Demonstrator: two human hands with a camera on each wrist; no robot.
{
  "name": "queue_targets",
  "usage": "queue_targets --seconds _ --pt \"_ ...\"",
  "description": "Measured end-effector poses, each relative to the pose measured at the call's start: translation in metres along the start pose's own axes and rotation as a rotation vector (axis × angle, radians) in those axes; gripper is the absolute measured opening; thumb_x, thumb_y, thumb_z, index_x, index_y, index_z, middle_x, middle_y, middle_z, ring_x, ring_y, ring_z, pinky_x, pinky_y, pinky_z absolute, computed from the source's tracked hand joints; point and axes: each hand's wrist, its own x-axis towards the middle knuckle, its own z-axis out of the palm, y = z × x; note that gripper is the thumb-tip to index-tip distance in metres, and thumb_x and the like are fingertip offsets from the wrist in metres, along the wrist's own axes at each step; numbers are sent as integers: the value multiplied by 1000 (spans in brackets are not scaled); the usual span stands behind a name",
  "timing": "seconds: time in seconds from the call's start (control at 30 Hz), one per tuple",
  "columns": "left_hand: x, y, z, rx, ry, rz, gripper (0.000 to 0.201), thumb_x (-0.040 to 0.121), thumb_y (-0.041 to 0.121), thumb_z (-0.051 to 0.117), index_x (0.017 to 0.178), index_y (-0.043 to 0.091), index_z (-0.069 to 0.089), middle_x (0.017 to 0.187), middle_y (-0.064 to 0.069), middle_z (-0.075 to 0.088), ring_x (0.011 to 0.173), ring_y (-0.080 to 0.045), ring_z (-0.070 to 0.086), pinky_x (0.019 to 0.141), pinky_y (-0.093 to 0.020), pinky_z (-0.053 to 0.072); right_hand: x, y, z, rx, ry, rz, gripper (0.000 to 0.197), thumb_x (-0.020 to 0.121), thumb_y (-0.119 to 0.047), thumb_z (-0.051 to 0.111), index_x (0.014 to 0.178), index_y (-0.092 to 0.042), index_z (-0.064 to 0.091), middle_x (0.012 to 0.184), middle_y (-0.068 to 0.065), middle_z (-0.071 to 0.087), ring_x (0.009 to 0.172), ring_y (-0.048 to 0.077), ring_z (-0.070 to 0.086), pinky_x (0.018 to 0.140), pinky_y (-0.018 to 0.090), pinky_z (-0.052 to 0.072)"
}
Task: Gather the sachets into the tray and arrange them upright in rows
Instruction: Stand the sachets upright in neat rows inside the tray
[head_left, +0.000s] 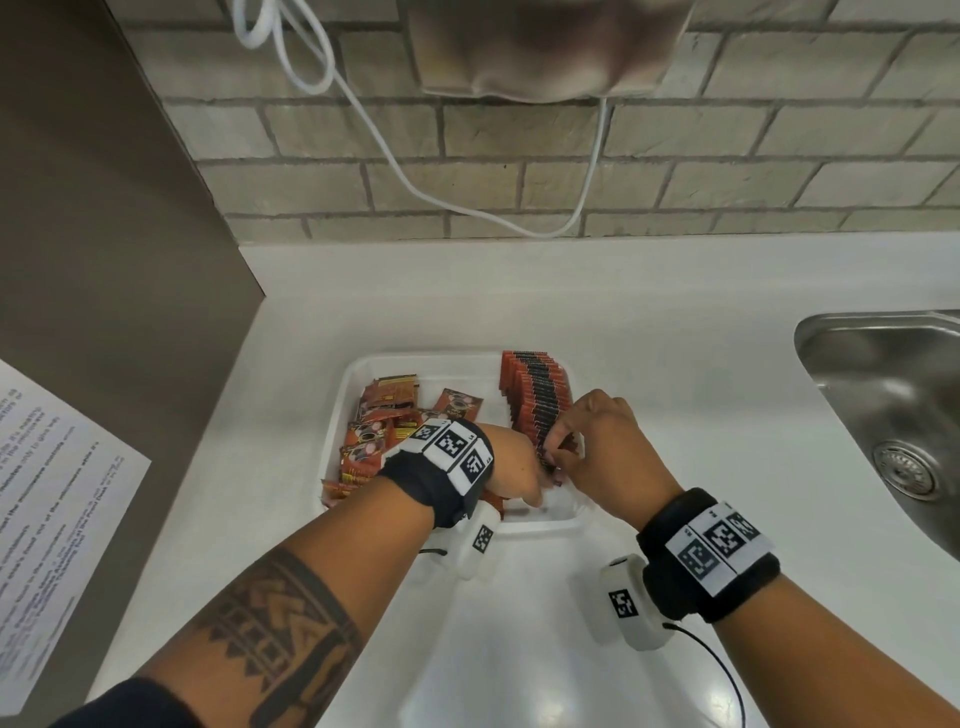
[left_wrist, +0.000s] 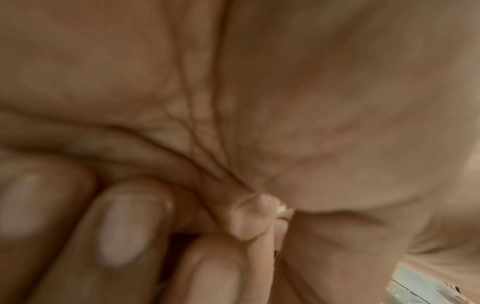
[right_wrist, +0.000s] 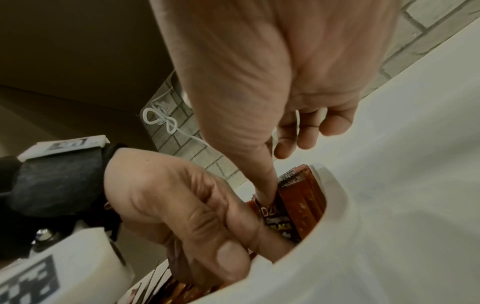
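A white tray (head_left: 431, 357) sits on the counter. Along its right side stands a row of upright red and black sachets (head_left: 535, 395). Loose sachets (head_left: 389, 410) lie in a heap on its left side. My left hand (head_left: 540, 493) reaches across the tray to the near end of the row. In the right wrist view, my left hand (right_wrist: 207, 216) curls against a black sachet (right_wrist: 278, 222) at the end of the row (right_wrist: 306, 201). My right hand (head_left: 563, 452) pinches the top of that sachet from above. The left wrist view shows only blurred curled fingers (left_wrist: 124, 226).
A steel sink (head_left: 893, 405) is set into the white counter (head_left: 675, 364) on the right. A white cable (head_left: 395, 166) hangs down the brick wall behind the tray. A printed sheet (head_left: 47, 493) is stuck to a brown panel on the left.
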Motion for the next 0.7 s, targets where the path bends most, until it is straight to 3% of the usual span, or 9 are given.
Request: queue_targets --seconds 0.23,0.37,0.53,0.7 --pt "2 1 -1 34 -37 12 51 98 43 53 145 23 54 143 -6 57 127 -25 53 112 -43 40 2 3 -4 58 32 -8 14 86 -16 75 95 -26 72 108 -4 54 106 14 44 78 6 31" --pt "-3 2 -4 37 -43 55 49 102 36 49 150 27 47 154 0 46 138 -22 44 118 -39 32 2 2 -8 93 44 5 11 88 -17 73 95 -25 73 109 -4 56 108 14 46 78 13 33" --pt "-4 3 -5 41 -48 70 49 103 35 47 152 26 44 156 -2 45 139 -22 43 119 -39 31 3 6 -12 125 91 11 11 90 -18 72 92 -29 72 102 -7 57 102 11 48 82 20 36" --pt "-10 6 -7 19 -45 80 47 105 36 46 151 27 46 156 1 45 139 -20 42 118 -35 30 3 10 -11 142 133 17 12 89 -18 72 89 -29 72 98 -8 57 98 10 50 78 12 35"
